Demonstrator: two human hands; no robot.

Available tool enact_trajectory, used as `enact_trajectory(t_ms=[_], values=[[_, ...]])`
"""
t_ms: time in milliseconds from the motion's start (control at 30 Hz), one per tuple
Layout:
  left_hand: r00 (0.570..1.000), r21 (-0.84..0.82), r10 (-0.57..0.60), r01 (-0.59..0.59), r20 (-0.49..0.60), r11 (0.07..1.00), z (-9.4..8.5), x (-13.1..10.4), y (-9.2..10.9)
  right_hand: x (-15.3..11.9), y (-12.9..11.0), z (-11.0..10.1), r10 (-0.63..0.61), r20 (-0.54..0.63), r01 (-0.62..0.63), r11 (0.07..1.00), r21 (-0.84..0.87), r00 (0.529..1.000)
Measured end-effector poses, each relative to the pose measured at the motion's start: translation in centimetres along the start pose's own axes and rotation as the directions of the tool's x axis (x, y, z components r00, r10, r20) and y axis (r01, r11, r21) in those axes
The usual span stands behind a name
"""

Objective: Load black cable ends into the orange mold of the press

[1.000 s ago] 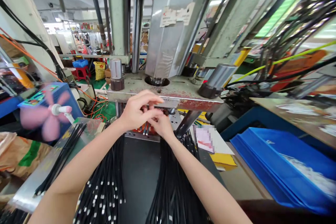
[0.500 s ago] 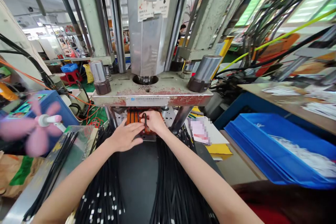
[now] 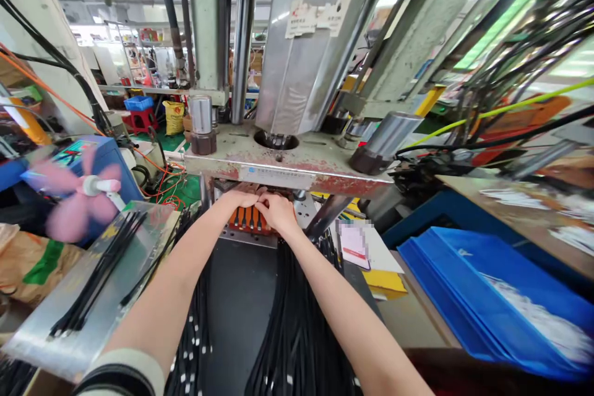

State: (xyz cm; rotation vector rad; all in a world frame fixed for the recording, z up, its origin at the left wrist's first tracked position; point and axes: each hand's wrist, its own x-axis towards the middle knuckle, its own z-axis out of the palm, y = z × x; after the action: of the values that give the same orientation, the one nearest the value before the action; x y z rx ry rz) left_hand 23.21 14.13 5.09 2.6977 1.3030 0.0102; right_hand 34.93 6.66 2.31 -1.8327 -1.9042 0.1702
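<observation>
Under the press plate (image 3: 288,167), both of my hands meet over an orange mould block (image 3: 227,221). Several black cable ends with metal connectors (image 3: 248,223) lie side by side in its slots. My left hand (image 3: 241,198) reaches in from the left over the block's back part, fingers bent together; whatever is between them is hidden. Beside it my right hand (image 3: 277,209) is closed in a pinch, its fingertips touching the left hand's, and what it grips does not show. Thick bundles of black cables (image 3: 297,322) hang below both forearms, on either side of a dark board (image 3: 241,291).
Steel guide posts (image 3: 329,213) flank the mould. A pink fan (image 3: 86,189) spins at left, above a metal sheet (image 3: 37,340) holding more black cables. Blue bins (image 3: 464,303) with white pieces stand at right, near a paper card (image 3: 353,244).
My left hand has gone from lying flat in front of the mould to reaching farther in, beside the right. Cable connectors now show in the mould; the camera view has turned left.
</observation>
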Motion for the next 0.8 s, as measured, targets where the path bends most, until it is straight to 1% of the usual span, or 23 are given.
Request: enact_trajectory(t_ms=[67, 133, 167, 200, 233, 267, 300, 333, 367, 400, 433, 467, 533, 600, 667, 733, 800], values=[[1.0, -0.025, 0.002, -0.002, -0.015, 1.0, 0.3, -2.1, -0.1, -1.6, 1.2, -0.4, -0.056, -0.041, 0.057, 0.998, 0.024, 0.998], [0.996, -0.045, 0.039, -0.043, -0.076, 0.998, 1.2, -5.5, -0.6, -4.6, 3.1, -1.0, -0.079, -0.132, 0.079, 0.997, 0.0, 0.988], [0.991, -0.045, 0.055, -0.061, -0.122, 0.997, 1.9, -7.6, -1.1, -6.5, 4.2, -1.3, -0.052, -0.169, 0.044, 0.998, -0.053, 0.984], [0.974, -0.042, 0.079, -0.09, -0.213, 0.995, 2.7, -9.8, -1.8, -8.4, 5.2, -1.6, 0.002, -0.16, -0.024, 0.99, -0.136, 0.987], [0.956, -0.025, 0.039, -0.049, -0.292, 0.998, 3.5, -11.8, -2.7, -10.2, 6.1, -1.7, 0.08, -0.097, -0.101, 0.968, -0.231, 0.992], [0.938, 0.003, -0.071, 0.077, -0.339, 0.997, 4.3, -13.7, -3.7, -11.8, 6.8, -1.8, 0.157, -0.007, -0.151, 0.936, -0.319, 0.988], [0.912, 0.021, -0.213, 0.235, -0.35, 0.972, 5.1, -15.2, -4.8, -13.1, 7.3, -1.8, 0.222, 0.084, -0.174, 0.907, -0.385, 0.971], [0.879, 0.024, -0.349, 0.376, -0.324, 0.926, 5.7, -16.3, -6.0, -14.0, 7.6, -1.7, 0.263, 0.163, -0.175, 0.892, -0.417, 0.951], [0.846, 0.023, -0.456, 0.48, -0.276, 0.877, 6.1, -17.0, -7.1, -14.6, 7.7, -1.6, 0.279, 0.22, -0.168, 0.893, -0.417, 0.935], [0.823, 0.016, -0.523, 0.539, -0.221, 0.842, 6.4, -17.4, -8.1, -14.8, 7.7, -1.5, 0.279, 0.252, -0.166, 0.905, -0.392, 0.927], [0.815, 0.005, -0.554, 0.563, -0.172, 0.826, 6.5, -17.4, -8.9, -14.8, 7.7, -1.5, 0.276, 0.263, -0.172, 0.918, -0.356, 0.924], [0.816, -0.008, -0.561, 0.566, -0.139, 0.825, 6.6, -17.3, -9.5, -14.7, 7.7, -1.5, 0.279, 0.26, -0.189, 0.928, -0.322, 0.924], [0.814, -0.018, -0.564, 0.567, -0.142, 0.823, 6.4, -16.7, -10.2, -14.3, 7.6, -1.8, 0.301, 0.215, -0.233, 0.927, -0.294, 0.929], [0.804, -0.024, -0.576, 0.579, -0.151, 0.815, 6.2, -16.2, -10.5, -14.0, 7.5, -2.2, 0.322, 0.118, -0.269, 0.905, -0.328, 0.939], [0.803, -0.035, -0.58, 0.581, -0.14, 0.813, 6.1, -15.8, -10.6, -13.8, 7.2, -2.5, 0.328, 0.035, -0.291, 0.878, -0.38, 0.944], [0.805, -0.053, -0.581, 0.579, -0.122, 0.813, 6.2, -15.6, -10.8, -13.7, 7.0, -2.6, 0.328, 0.005, -0.298, 0.864, -0.407, 0.945], [0.801, -0.073, -0.586, 0.581, -0.125, 0.81, 6.3, -15.5, -11.0, -13.6, 7.0, -2.5, 0.319, 0.016, -0.29, 0.879, -0.378, 0.948]])
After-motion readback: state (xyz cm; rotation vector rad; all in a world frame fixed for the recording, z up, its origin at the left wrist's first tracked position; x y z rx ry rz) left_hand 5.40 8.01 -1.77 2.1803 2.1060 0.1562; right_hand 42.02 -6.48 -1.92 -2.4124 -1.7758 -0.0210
